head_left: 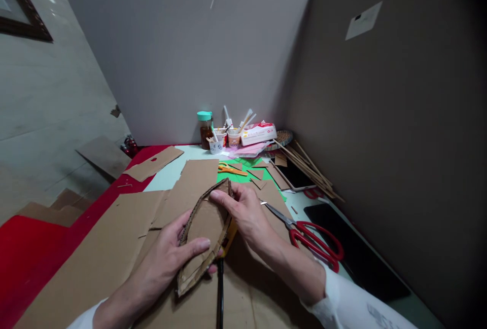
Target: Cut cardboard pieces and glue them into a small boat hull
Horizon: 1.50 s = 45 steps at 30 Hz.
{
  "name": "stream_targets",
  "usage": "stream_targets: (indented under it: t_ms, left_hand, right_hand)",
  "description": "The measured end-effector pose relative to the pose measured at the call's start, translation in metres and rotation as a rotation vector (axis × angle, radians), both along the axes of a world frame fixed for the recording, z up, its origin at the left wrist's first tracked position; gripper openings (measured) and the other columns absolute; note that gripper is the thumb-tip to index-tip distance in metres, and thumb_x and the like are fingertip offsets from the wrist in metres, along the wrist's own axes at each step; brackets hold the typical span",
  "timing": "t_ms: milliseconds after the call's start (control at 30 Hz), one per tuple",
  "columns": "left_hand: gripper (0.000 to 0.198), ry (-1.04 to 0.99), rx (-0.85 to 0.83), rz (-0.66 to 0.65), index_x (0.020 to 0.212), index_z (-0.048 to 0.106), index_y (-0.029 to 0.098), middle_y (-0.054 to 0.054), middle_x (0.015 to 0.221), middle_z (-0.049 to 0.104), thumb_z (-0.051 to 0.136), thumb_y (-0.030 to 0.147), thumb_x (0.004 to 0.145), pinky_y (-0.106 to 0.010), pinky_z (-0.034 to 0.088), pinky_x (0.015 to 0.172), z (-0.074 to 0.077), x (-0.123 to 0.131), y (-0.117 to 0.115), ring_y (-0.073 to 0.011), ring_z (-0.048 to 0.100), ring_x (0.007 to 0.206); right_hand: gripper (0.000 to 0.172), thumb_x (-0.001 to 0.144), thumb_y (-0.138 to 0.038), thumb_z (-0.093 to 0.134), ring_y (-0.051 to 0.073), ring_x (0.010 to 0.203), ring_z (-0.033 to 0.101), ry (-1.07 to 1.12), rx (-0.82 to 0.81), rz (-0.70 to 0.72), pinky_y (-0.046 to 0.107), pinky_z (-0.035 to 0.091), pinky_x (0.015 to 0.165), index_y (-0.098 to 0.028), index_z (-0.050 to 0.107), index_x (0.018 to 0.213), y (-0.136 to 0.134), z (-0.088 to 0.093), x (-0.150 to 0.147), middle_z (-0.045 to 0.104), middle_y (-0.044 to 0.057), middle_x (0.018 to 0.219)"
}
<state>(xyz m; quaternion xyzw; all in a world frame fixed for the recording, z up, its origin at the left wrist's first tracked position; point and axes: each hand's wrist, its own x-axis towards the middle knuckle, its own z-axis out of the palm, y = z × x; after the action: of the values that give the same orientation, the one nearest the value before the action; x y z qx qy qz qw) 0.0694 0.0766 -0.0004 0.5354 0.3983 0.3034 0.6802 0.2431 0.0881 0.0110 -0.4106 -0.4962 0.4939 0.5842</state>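
Note:
Between my two hands is a leaf-shaped cardboard piece (207,220) with a raised rim, tilted with its pointed tip away from me. My left hand (171,253) grips its lower left side, thumb on the inner face and fingers underneath. My right hand (247,212) pinches the upper right edge near the tip, thumb on top. Partly hidden beneath the piece is a yellow and black tool (229,240) with a black cord (220,293) running toward me. Red-handled scissors (300,232) lie with blades parted beside my right forearm.
Large cardboard sheets (102,238) cover the table. Orange scissors (232,169) and cardboard scraps (258,183) lie on a green sheet farther back. A bottle (206,131), paper cups (234,138) and a tissue pack (258,134) stand by the wall. Wooden sticks (308,167) and a black panel (353,250) lie right.

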Motion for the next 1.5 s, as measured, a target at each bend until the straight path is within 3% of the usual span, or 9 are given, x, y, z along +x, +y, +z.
stream_targets:
  t_ms: [167,400,733,967,1067,1133,1200,1333,1500]
  left_hand:
    - [0.057,0.085,-0.009,0.042,0.120,0.052,0.018,-0.006,0.078,0.078,0.079,0.046,0.078,-0.029,0.058,0.050,0.004,0.005,-0.005,-0.0227,0.072,0.053]
    - [0.072,0.123,-0.021,0.006,0.137,0.042,0.019,-0.010,0.089,0.079,0.076,0.047,0.080,-0.028,0.057,0.053,0.006,0.005,-0.009,-0.0231,0.075,0.060]
    - [0.076,0.067,-0.009,-0.013,0.148,0.035,0.022,-0.009,0.085,0.079,0.075,0.040,0.085,-0.028,0.056,0.053,0.000,-0.002,-0.005,-0.0217,0.073,0.059]
    - [0.073,0.000,-0.028,-0.024,0.146,0.038,0.018,-0.009,0.081,0.078,0.074,0.034,0.085,-0.026,0.056,0.050,-0.003,-0.003,-0.003,-0.0184,0.070,0.053]
    - [0.080,-0.012,-0.091,-0.059,0.152,0.031,0.020,-0.010,0.081,0.079,0.074,0.032,0.085,-0.025,0.056,0.049,0.000,-0.006,0.002,-0.0171,0.069,0.052]
    - [0.085,-0.025,-0.134,-0.074,0.155,0.025,0.021,-0.011,0.080,0.079,0.073,0.032,0.086,-0.025,0.057,0.049,0.004,-0.010,0.006,-0.0174,0.069,0.052]
    - [0.089,-0.060,-0.167,-0.040,0.158,0.022,0.022,-0.010,0.082,0.078,0.073,0.032,0.086,-0.026,0.059,0.049,0.010,-0.013,0.010,-0.0197,0.071,0.058]
    - [0.073,-0.164,-0.156,0.025,0.149,0.043,0.021,-0.008,0.087,0.074,0.072,0.039,0.085,-0.024,0.057,0.041,0.021,-0.017,0.017,-0.0216,0.072,0.063]
    - [0.039,-0.167,-0.095,0.032,0.122,0.069,0.019,-0.006,0.080,0.071,0.065,0.043,0.091,-0.016,0.048,0.033,0.024,-0.024,0.027,-0.0159,0.066,0.057]
  right_hand:
    - [0.018,0.079,-0.034,0.068,0.014,0.064,0.051,-0.025,0.029,-0.066,0.022,0.040,0.057,-0.018,0.065,0.070,0.000,0.001,-0.004,0.061,-0.002,0.070]
    - [0.023,0.080,-0.034,0.069,0.012,0.061,0.048,-0.027,0.008,-0.070,0.022,0.038,0.055,-0.018,0.061,0.066,0.004,-0.003,0.000,0.057,-0.003,0.066]
    - [0.025,0.073,-0.033,0.076,0.019,0.077,0.066,-0.032,-0.023,0.146,0.029,0.055,0.072,-0.017,0.070,0.091,0.003,0.009,0.007,0.073,0.003,0.087]
    - [0.015,0.081,-0.030,0.068,0.018,0.068,0.062,-0.252,0.043,0.025,0.029,0.050,0.063,-0.016,0.067,0.086,0.002,0.002,0.007,0.070,0.003,0.080]
    - [0.032,0.084,-0.029,0.070,0.023,0.080,0.066,-0.404,0.116,-0.057,0.034,0.052,0.072,-0.018,0.064,0.113,0.002,0.001,0.012,0.072,0.005,0.092]
    - [0.050,0.086,-0.027,0.071,0.027,0.099,0.065,-0.535,0.229,-0.096,0.042,0.052,0.087,-0.022,0.054,0.133,0.002,0.002,0.016,0.071,0.008,0.111]
    - [0.052,0.088,-0.022,0.070,0.029,0.120,0.058,-0.682,0.373,-0.113,0.048,0.045,0.102,-0.025,0.051,0.137,0.002,0.003,0.019,0.064,0.011,0.130]
    - [0.032,0.093,-0.015,0.063,0.031,0.133,0.048,-0.905,0.563,-0.084,0.052,0.040,0.110,-0.023,0.062,0.124,-0.001,0.004,0.021,0.055,0.015,0.143]
    - [0.032,0.092,-0.015,0.065,0.035,0.133,0.045,-1.042,0.665,-0.045,0.057,0.043,0.108,-0.021,0.059,0.123,-0.002,0.002,0.021,0.052,0.017,0.145]
